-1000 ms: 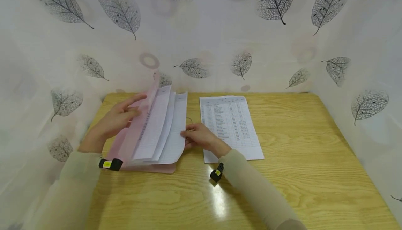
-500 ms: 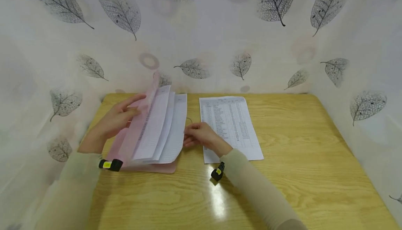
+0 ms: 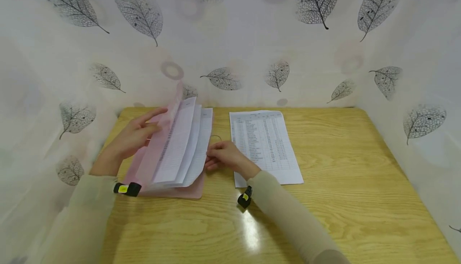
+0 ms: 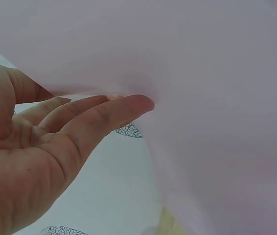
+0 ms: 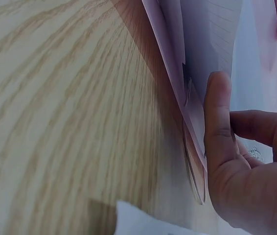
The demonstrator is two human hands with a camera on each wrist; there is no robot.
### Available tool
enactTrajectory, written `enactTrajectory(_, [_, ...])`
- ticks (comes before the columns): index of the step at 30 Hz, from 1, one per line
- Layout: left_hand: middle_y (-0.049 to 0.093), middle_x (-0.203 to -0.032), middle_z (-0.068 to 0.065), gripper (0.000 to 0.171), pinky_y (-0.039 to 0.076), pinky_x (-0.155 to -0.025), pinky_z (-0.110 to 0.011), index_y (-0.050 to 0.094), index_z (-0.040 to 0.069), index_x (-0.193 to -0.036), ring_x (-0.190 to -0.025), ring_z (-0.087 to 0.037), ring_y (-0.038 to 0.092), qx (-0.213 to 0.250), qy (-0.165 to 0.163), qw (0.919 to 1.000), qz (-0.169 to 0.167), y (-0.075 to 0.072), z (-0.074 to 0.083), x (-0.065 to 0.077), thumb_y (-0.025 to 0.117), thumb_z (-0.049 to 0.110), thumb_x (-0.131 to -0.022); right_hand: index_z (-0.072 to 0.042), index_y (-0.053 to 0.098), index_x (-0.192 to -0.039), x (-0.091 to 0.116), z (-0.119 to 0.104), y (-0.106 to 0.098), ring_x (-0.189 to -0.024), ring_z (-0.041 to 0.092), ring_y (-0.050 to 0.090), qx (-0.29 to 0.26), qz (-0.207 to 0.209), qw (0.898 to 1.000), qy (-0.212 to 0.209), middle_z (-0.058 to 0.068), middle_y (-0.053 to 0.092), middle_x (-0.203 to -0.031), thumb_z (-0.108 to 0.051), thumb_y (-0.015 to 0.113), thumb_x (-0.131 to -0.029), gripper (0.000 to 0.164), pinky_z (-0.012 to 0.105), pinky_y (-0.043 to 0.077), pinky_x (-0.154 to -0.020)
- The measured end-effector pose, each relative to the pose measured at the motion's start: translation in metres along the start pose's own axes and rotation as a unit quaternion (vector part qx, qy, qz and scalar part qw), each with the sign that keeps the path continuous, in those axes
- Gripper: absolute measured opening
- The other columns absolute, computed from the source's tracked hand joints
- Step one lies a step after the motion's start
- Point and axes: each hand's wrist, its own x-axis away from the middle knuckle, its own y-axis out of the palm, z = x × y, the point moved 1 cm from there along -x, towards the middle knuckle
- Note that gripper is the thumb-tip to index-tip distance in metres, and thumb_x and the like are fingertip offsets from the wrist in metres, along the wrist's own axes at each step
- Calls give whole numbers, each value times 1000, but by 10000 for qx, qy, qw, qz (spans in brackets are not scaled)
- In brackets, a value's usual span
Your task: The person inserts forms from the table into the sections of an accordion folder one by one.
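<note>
On the left of the table lies an open pink folder (image 3: 192, 193) with several printed sheets (image 3: 201, 144) fanned upright inside it. My left hand (image 3: 134, 135) holds the pink cover back by its edge; in the left wrist view the thumb (image 4: 128, 105) presses one face and a finger passes behind it. At the outer edge of the rightmost sheet, my right hand (image 3: 225, 155) pinches the paper. Its thumb (image 5: 219, 105) overlaps the lifted sheet (image 5: 221, 34) in the right wrist view, above the folder's lower cover.
A printed table sheet (image 3: 266, 148) lies flat right of the folder, partly under the right forearm. A thin cord loop (image 5: 195, 181) hangs from the folder's edge onto the wooden table (image 3: 342, 200). A leaf-patterned curtain (image 3: 245, 35) borders the back and sides.
My right hand has shifted slightly left, and the rightmost sheet's edge has tipped left with its lower corner bending. The left hand and cover stay in place.
</note>
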Motion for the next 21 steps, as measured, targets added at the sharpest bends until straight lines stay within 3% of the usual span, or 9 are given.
enactTrajectory(8, [43,-151,-14,61,54,-75,-26,32,25,-167,-90,-6,56,70,47,10000,9,1,1,1,49,19,-109,8,65,-110,-4,-2,8,-61,15,71,100,51,9999,64,8,69,-75,0,58,-103,13,28,62,-60])
enactTrajectory(12, [46,-144,-12,61,54,-75,-27,33,24,-167,-88,-6,56,105,47,9999,21,1,1,1,49,18,-109,8,66,-110,-5,-2,10,-60,15,71,233,83,9996,133,8,69,-75,-2,60,-102,14,28,62,-61])
enactTrajectory(15, [59,-108,-1,61,51,-71,-26,33,24,-167,-79,-6,52,82,19,10000,25,1,2,0,50,18,-108,9,68,-116,-6,-1,11,-61,14,71,393,124,9990,159,7,69,-76,-4,61,-103,20,29,63,-62])
enactTrajectory(18, [48,-79,9,61,47,-67,-25,35,24,-166,-70,-7,47,72,13,10000,34,1,4,1,50,17,-108,11,69,-117,-7,0,12,-59,13,70,483,153,9986,124,6,69,-75,-6,63,-102,23,30,63,-62])
enactTrajectory(21, [43,-72,11,60,44,-64,-25,36,24,-166,-66,-7,44,62,27,10000,42,1,5,1,50,17,-108,10,70,-114,-6,0,15,-58,13,69,488,170,9986,69,4,68,-73,-6,64,-101,21,30,63,-61])
